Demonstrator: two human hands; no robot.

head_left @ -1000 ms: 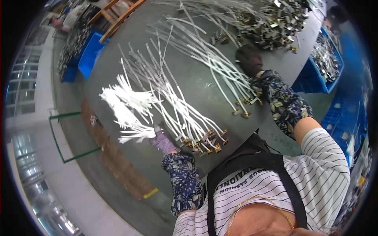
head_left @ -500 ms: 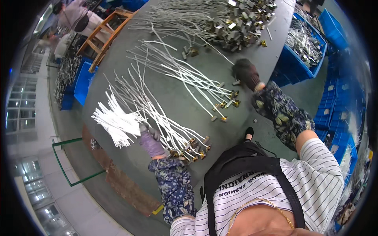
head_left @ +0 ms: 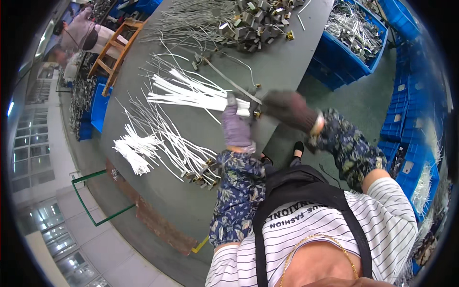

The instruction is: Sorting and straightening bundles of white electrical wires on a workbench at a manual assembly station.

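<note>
In its purple glove, my left hand (head_left: pixel 237 125) closes around a loose bundle of white tubes (head_left: pixel 191 95) that fans out to the left over the table. The right ends of the tubes show just past my fingers. My right hand (head_left: pixel 291 110), in a dark glove and smeared by motion, is close beside them at the table edge. A thin pale wire (head_left: pixel 227 79) stretches straight to its fingertips. Small metal connectors partly show between the two hands. Left of my left hand lie a spread of white wires with brass-and-grey connectors (head_left: pixel 201 174) and a pile of short white tubes (head_left: pixel 136 148).
A heap of wired connectors (head_left: pixel 253 24) covers the far part of the grey table (head_left: pixel 282 67). Off its right edge stands a blue crate (head_left: pixel 344 64) full of wires, with stacked blue crates (head_left: pixel 401 105) beyond. A wooden stool (head_left: pixel 112 60) and another person (head_left: pixel 88 31) are at far left.
My left hand has moved right from the white tube pile, bringing a bundle over the middle wires. My right hand has come nearer and to the left, toward my left hand.
</note>
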